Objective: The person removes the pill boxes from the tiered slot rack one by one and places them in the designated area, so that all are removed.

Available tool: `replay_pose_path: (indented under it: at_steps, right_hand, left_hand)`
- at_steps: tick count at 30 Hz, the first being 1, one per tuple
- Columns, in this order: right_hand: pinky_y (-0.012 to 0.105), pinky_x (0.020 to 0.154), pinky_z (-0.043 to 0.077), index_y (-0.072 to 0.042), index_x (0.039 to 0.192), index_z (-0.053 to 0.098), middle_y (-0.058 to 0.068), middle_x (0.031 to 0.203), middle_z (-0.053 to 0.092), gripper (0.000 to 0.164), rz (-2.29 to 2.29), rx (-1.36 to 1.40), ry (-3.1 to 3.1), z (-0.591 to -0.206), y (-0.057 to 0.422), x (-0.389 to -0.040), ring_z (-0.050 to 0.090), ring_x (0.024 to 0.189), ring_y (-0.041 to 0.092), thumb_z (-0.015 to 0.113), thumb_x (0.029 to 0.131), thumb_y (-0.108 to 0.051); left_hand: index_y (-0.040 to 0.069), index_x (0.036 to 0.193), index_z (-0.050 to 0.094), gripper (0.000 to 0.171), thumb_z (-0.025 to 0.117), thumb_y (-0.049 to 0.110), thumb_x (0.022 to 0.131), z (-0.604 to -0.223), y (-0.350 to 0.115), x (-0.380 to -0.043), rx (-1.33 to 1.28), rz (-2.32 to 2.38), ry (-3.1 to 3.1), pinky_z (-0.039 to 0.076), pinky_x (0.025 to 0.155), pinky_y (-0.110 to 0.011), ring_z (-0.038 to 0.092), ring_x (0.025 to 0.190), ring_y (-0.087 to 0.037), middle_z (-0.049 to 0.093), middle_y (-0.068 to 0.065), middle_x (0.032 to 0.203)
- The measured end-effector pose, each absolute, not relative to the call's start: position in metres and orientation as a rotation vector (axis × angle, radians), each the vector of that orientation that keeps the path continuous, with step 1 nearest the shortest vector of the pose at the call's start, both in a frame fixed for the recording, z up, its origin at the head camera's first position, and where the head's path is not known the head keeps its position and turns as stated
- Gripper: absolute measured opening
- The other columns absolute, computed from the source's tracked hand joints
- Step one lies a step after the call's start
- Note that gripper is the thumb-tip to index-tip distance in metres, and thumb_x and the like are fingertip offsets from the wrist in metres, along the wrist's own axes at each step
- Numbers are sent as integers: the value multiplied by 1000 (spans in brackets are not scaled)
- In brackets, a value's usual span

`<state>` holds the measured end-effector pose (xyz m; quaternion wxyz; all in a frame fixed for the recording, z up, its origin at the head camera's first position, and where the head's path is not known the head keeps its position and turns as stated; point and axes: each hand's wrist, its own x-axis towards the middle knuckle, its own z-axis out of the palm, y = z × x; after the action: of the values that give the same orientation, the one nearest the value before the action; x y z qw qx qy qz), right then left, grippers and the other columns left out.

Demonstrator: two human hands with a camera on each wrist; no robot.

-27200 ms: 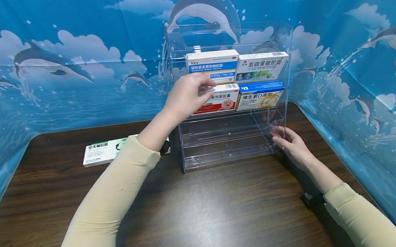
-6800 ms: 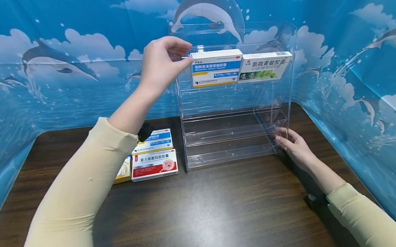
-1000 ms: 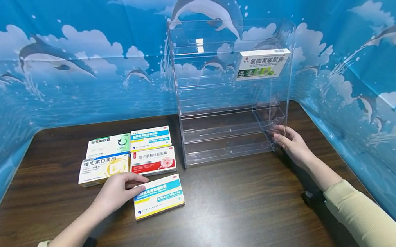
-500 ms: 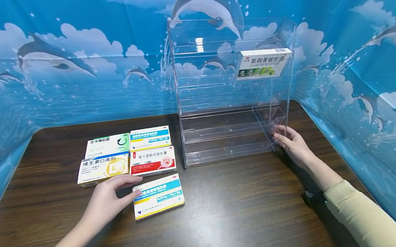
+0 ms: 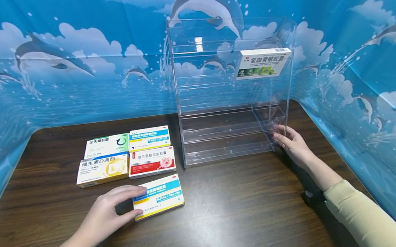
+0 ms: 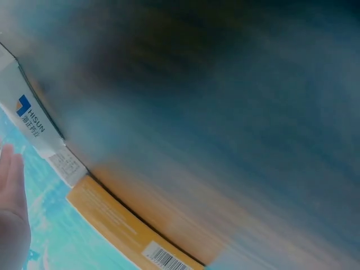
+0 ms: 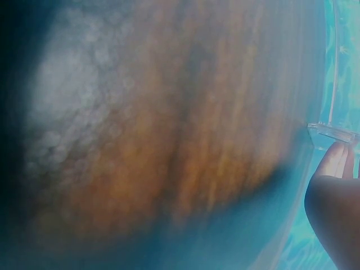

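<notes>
A white medicine box with blue and yellow bands [image 5: 160,197] lies flat on the table. My left hand [image 5: 103,212] is at its left end, thumb and forefinger spread apart and their tips overlapping the box. In the left wrist view, a box end marked HISUN [image 6: 39,121] shows near the fingers [image 6: 12,180]. My right hand [image 5: 293,144] pinches the lower right side of the clear acrylic display rack [image 5: 229,154] between thumb and fingers. On the rack's upper shelf leans a white and green medicine box [image 5: 263,63]. The right wrist view is mostly blurred.
Behind the left hand several boxes lie grouped: a white and green one [image 5: 106,146], a yellow vitamin D box [image 5: 103,169], a blue-banded one [image 5: 149,138] and a red-banded one [image 5: 152,163]. A blue dolphin-print curtain [image 5: 75,91] encloses the table.
The left hand has slid left and nearer along the front box, from its upper left corner to its left end. Since 6.8 s ago that box has left the upper shelf. The right hand stays put.
</notes>
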<state>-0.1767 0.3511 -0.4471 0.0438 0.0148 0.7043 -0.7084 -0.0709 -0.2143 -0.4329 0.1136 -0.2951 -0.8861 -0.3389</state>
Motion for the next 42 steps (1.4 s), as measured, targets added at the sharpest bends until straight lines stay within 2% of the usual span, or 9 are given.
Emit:
replay_pose_path:
  at_steps: [3,8,12,17,20,27,30,35,42]
  right_hand:
    - [9,99,51,-22,131,55,-17,120,66,22,-2172,25,2152,-448,351,-176,63,115,-3,55,111,-11]
    - [9,99,51,-21,132,55,-16,121,65,23,-2159,21,2160,-448,351,-176,63,116,-3,55,111,-12]
    - [9,99,50,-18,136,52,-17,121,65,25,-2138,28,2171,-447,351,-177,63,117,-4,55,111,-13]
    - [9,100,50,-18,136,52,-19,119,66,25,-2116,25,2181,-447,351,-176,62,117,-4,54,112,-14]
    - [9,100,50,-17,136,52,-18,119,66,25,-2128,19,2176,-447,351,-176,62,117,-3,54,112,-12]
    - [9,100,50,-15,139,52,-16,121,67,28,-2128,19,2177,-447,352,-176,63,117,-2,53,112,-12]
    - [10,100,50,-16,138,52,-16,121,68,27,-2137,16,2171,-448,352,-177,63,117,-2,54,111,-12]
    - [11,100,51,-19,134,55,-16,121,69,24,-2152,-7,2164,-449,351,-178,63,117,-2,54,111,-11]
    - [10,100,51,-21,131,56,-17,119,69,23,-2170,-4,2156,-448,351,-177,64,116,-2,54,111,-10]
  left_hand:
    - [17,123,79,64,101,9,64,-435,-216,-72,-935,-951,-2607,37,108,2,73,115,-13,80,2,121]
    - [17,125,78,64,101,14,65,-437,-217,-75,-1040,-834,-2630,32,113,2,72,119,-20,78,3,127]
    - [17,125,79,62,101,20,68,-436,-219,-77,-1084,-781,-2672,41,111,-4,72,119,-20,78,4,128]
    - [20,126,79,63,102,27,68,-434,-220,-80,-1090,-743,-2709,52,106,-13,72,119,-18,77,6,129]
    - [19,127,78,63,101,24,69,-434,-220,-82,-1111,-758,-2699,53,107,-15,72,119,-19,77,5,129]
    - [18,128,78,62,101,21,70,-433,-223,-90,-1112,-745,-2721,47,108,-8,72,122,-20,76,4,132]
    - [19,128,78,63,101,21,69,-433,-223,-92,-1111,-731,-2725,52,107,-13,72,121,-20,76,4,131]
    - [19,129,77,65,102,20,68,-433,-224,-95,-1130,-736,-2715,61,101,-29,72,120,-22,77,2,131]
    - [18,130,77,65,101,23,69,-433,-225,-99,-1124,-709,-2734,63,97,-40,72,120,-22,77,3,131]
